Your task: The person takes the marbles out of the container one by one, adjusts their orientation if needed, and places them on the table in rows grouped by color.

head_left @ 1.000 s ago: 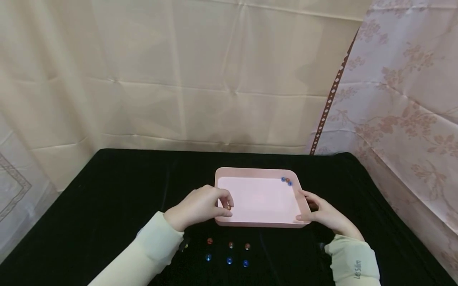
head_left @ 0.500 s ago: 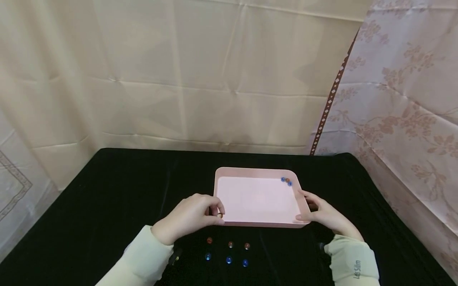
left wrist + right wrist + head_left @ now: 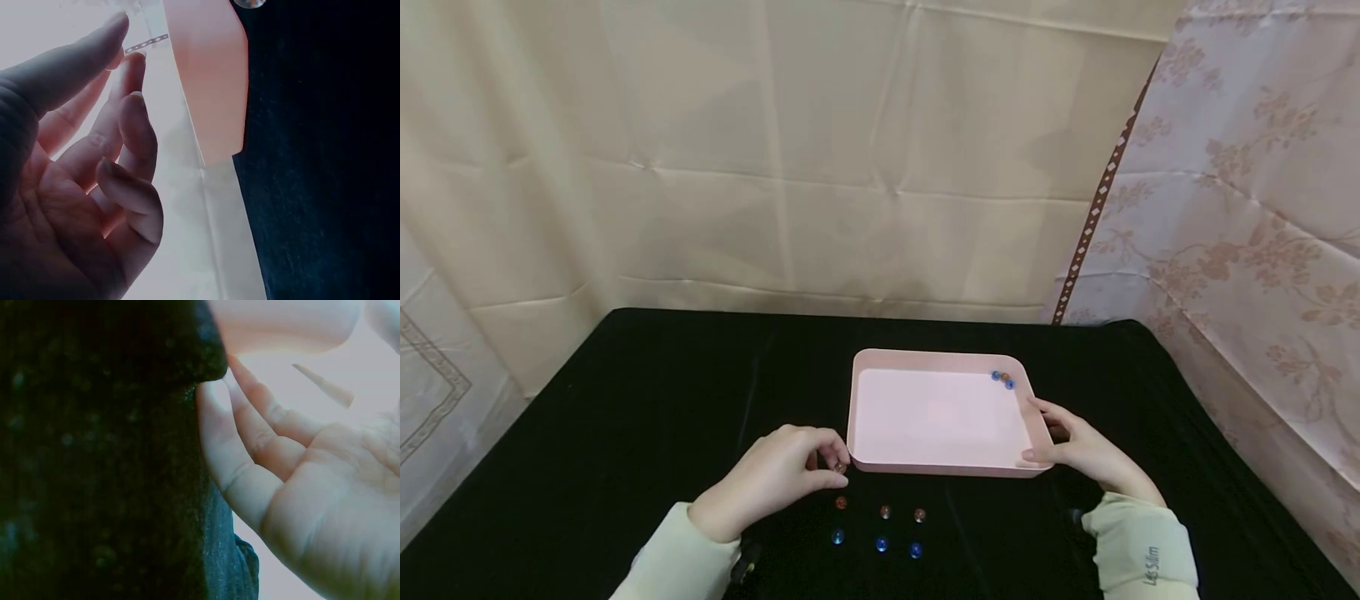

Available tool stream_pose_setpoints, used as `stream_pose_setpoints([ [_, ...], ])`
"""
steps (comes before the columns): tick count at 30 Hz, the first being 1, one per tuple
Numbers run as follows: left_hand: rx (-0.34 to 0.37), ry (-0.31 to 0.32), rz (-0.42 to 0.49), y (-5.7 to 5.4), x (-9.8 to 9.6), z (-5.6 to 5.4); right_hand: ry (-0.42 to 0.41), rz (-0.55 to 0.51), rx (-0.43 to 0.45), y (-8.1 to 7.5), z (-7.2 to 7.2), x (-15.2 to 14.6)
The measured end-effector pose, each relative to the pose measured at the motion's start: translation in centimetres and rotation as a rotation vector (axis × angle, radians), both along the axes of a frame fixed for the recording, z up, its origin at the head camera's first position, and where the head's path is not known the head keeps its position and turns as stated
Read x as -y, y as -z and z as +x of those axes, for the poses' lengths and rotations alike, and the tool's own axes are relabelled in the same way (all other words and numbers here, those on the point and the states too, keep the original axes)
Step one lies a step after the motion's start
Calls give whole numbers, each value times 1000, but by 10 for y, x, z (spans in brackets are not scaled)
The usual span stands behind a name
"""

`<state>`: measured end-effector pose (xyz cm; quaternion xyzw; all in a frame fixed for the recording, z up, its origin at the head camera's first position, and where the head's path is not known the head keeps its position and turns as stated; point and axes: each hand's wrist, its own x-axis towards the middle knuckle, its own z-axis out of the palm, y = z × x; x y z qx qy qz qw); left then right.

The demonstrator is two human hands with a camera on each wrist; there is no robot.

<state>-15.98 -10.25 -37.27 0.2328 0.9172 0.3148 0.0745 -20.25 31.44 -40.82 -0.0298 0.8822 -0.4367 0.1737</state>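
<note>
My left hand [image 3: 778,475] pinches a brownish marble [image 3: 840,468] between thumb and fingertips, just outside the near left corner of a pink tray [image 3: 936,470]. In the left wrist view the thumb and index finger meet beside the tray wall [image 3: 212,81]. At the tray's right side, my right hand [image 3: 1086,450] grips the rim, thumb on the near inner side and fingers along the outside. Two blue marbles [image 3: 1010,384] and an orange-brown marble [image 3: 1005,377] sit in the tray's far right corner. Below the left hand lies a reddish marble [image 3: 841,502].
Black cloth [image 3: 685,400] covers the table. In front of the tray, two more brownish marbles [image 3: 886,512] continue the reddish one's row, with three blue marbles [image 3: 882,544] in a row nearer. A cream curtain [image 3: 820,167] hangs behind, a floral one [image 3: 1247,208] at right.
My left hand, holding the brownish marble, has moved from over the tray's left part back and left, out past its near left corner. The right hand has stayed on the rim.
</note>
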Motion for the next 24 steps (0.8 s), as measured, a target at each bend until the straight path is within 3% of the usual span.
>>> stream_pose_setpoints([
  [6, 47, -26, -10, 4, 9, 5, 6, 0, 3, 0, 0, 1],
  [24, 62, -57, -39, 20, 22, 10, 7, 5, 5, 0, 0, -1],
])
